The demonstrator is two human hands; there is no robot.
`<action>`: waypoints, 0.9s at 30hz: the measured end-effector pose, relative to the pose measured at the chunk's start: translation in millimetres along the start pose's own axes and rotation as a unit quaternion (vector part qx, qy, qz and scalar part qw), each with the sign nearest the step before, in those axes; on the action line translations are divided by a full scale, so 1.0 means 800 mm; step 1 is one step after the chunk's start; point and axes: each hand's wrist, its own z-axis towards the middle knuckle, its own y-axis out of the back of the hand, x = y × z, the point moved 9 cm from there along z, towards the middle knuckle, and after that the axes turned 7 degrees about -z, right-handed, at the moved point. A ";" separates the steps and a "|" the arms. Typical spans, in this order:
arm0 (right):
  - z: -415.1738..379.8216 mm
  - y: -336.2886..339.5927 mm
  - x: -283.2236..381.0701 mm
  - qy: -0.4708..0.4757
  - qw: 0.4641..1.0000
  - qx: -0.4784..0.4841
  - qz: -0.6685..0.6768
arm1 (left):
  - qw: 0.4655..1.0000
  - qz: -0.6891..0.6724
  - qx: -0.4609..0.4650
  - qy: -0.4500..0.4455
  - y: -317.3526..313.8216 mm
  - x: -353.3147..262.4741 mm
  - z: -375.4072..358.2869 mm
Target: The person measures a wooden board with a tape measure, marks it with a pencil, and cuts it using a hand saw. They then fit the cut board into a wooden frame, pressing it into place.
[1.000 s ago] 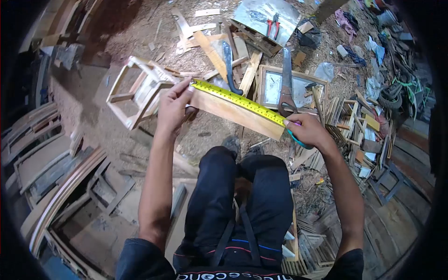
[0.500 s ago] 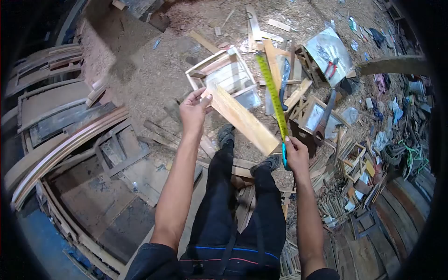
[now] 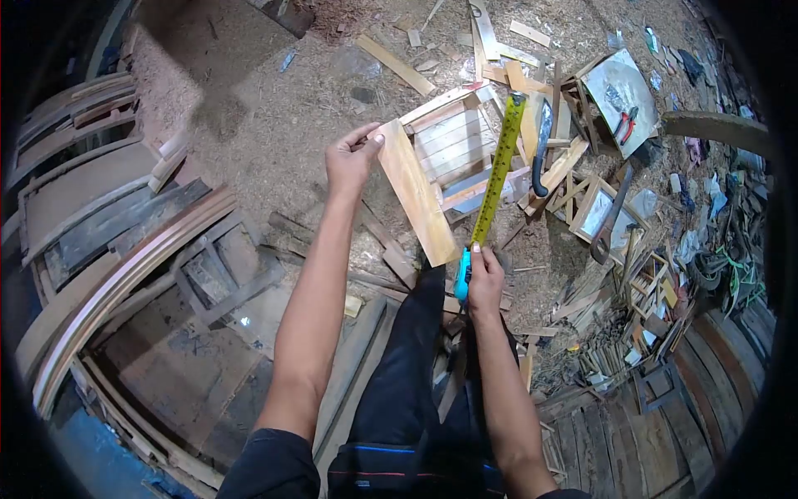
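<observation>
My left hand (image 3: 349, 162) pinches the upper end of a short, pale wooden board (image 3: 416, 195), which slants down to the right. In my right hand (image 3: 485, 283) is a tape measure (image 3: 462, 276) with a turquoise case. Its yellow blade (image 3: 500, 166) is drawn out and points up and away, beside the board and not laid along it. The lower end of the board is close to the tape case. Behind the board a wooden frame box (image 3: 453, 137) with a slatted inside lies on the ground, partly covered by it.
A handsaw (image 3: 612, 214) lies right of the box, near a small glazed frame (image 3: 594, 214). Red-handled pliers (image 3: 625, 125) rest on a pale-topped stool (image 3: 619, 91). Curved wooden frames (image 3: 125, 291) are stacked at left. Scrap wood (image 3: 395, 65) and shavings cover the ground.
The board has turned steeper. My right hand has come left and slightly up with the tape measure, bringing it closer to the board; its blade now leans to the right. The camera view has shifted.
</observation>
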 end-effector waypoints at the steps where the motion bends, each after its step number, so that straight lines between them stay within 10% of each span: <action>1: -0.004 -0.001 0.005 -0.001 1.000 -0.002 -0.005 | 1.000 0.000 0.000 0.003 0.001 0.001 -0.001; 27: 0.011 0.007 -0.021 -0.047 0.995 0.028 0.081 | 1.000 0.006 0.000 -0.028 -0.009 0.014 -0.004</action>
